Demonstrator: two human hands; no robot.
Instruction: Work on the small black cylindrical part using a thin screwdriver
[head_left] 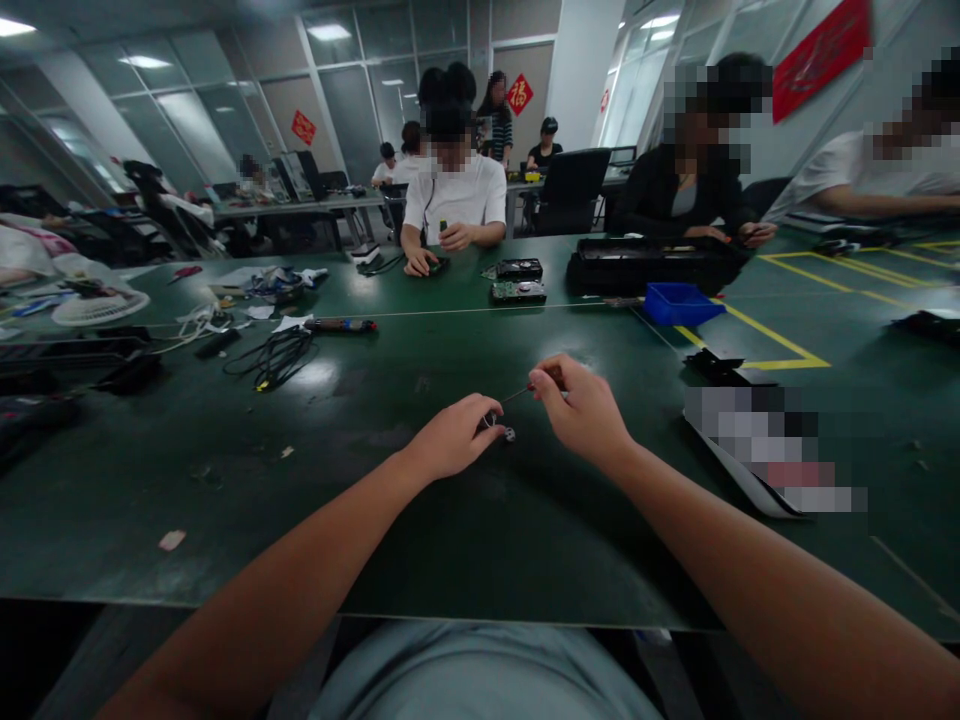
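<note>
My left hand [454,436] rests on the dark green table [375,520], fingers pinched round a small silvery metal part [508,433] that shows just past the fingertips. My right hand [581,408] is closed round a thin screwdriver [525,392] with a reddish handle; its shaft slants down and left towards the small part. Both hands are close together near the table's middle, a little way from the front edge.
A blurred flat object [772,450] lies to the right. A blue bin [681,303], a black case [645,265], hard drives [519,291], black cables [274,357] and a white fan [97,305] sit farther off. Several people sit along the far side.
</note>
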